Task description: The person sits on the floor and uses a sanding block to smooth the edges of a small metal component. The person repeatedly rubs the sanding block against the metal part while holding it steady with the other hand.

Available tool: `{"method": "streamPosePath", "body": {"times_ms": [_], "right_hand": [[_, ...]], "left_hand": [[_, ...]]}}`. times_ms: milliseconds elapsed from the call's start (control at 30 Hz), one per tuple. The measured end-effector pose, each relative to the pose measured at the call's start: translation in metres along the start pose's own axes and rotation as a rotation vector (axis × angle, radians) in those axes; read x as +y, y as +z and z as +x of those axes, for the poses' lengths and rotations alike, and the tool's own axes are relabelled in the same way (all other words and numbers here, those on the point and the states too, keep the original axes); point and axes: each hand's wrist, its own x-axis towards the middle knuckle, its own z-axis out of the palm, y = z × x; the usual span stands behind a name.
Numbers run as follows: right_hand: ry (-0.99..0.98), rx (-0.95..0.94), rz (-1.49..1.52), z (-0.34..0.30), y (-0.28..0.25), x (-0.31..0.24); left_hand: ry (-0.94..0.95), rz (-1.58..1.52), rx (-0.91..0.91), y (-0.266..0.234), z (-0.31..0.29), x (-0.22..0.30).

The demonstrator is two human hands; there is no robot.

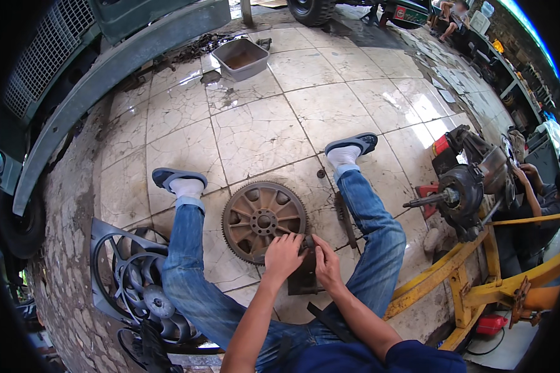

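Note:
A rusty flywheel [249,235] with a toothed rim and spokes lies flat on the tiles between my feet. My left hand [284,256] is over its near rim, fingers bent and closed. My right hand [325,262] is just beside it, its fingers pinched together. Between the fingertips of both hands is a small dark round part [308,241]; its exact kind is too small to tell. Below the hands a dark flat block [302,281] rests on the floor, partly covered by them.
A black fan with its shroud [158,301] lies by my left leg. A dark metal bar [344,219] is near my right leg. At right, a gearbox-like assembly [466,193] sits by a yellow frame [457,283], with another person's hands [527,173] behind. A grey basin [242,71] stands ahead.

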Motion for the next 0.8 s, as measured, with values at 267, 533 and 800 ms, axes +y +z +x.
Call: {"method": "streamPosePath", "body": {"times_ms": [267,533,800], "right_hand": [[0.012,0.01,0.005,0.0,-0.001,0.004],[-0.063,0.022,-0.066,0.011,-0.002,0.001],[-0.112,0.03,-0.106,0.011,-0.005,-0.006]], "left_hand": [[-0.005,-0.012,-0.012,0.001,0.001,0.002],[0.009,-0.017,0.005,0.001,0.009,0.001],[0.012,-0.02,-0.014,0.0,0.007,0.003]]}}
